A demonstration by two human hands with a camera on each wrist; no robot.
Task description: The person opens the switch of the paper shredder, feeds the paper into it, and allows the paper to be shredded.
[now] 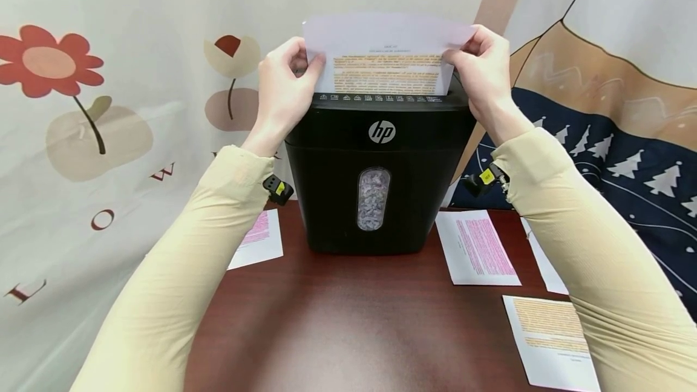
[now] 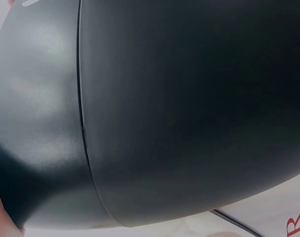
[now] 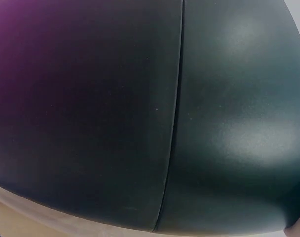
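A sheet of paper with orange-highlighted text stands upright at the top of a black HP paper shredder, its lower edge at the feed slot. My left hand pinches the sheet's left edge between thumb and fingers. On the opposite edge my right hand pinches it the same way. A clear window in the shredder's front shows shredded bits inside. Both wrist views are filled mostly by the shredder's dark body, with only a sliver of each hand at the border.
On the brown table, a pink-highlighted sheet lies right of the shredder, and another lies left. An orange-highlighted sheet is at the front right, partly under my right sleeve. A printed curtain hangs behind.
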